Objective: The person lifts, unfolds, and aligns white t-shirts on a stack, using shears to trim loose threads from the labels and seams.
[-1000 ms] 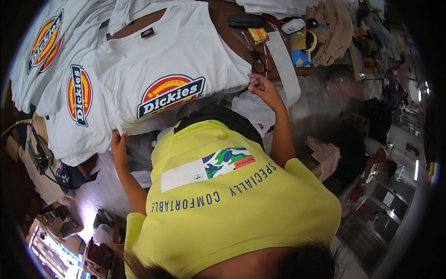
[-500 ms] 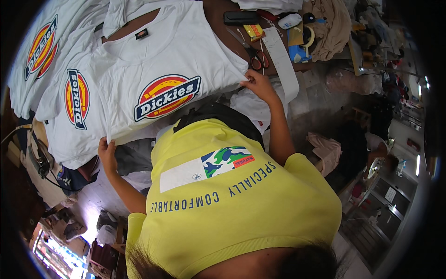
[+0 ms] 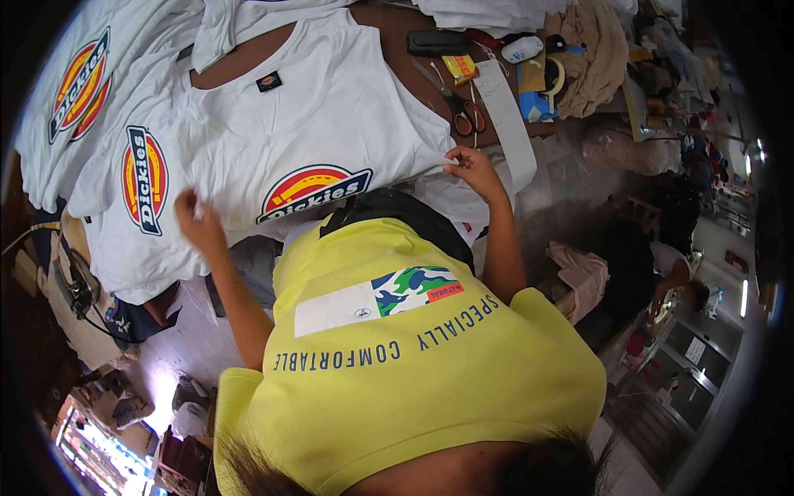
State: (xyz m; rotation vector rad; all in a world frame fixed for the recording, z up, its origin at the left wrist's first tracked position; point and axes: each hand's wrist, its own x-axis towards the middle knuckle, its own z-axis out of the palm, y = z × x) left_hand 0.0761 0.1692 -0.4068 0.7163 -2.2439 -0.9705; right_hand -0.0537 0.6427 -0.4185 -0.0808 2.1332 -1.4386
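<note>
White cotton T-shirt (image 3: 331,132) with a red-and-yellow printed badge lies flat on the brown worktable (image 3: 397,25), its hem toward the person. Left hand (image 3: 194,217), arm stretched forward, pinches the hem's left corner; right hand (image 3: 473,169), elbow bent, pinches the right corner. Orange-handled scissors (image 3: 465,117) lie just beyond.

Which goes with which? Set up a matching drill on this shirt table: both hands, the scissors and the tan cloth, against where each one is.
Column one:
1. left hand
2. right hand
3. scissors
4. tan cloth

Column two:
A. bunched at the far right end of the table
B. gripping the left hem of the white T-shirt
C. lying beside the long white strip
D. pinching the white T-shirt's right edge

Pairs: 1-B, 2-D, 3-C, 4-A
</note>
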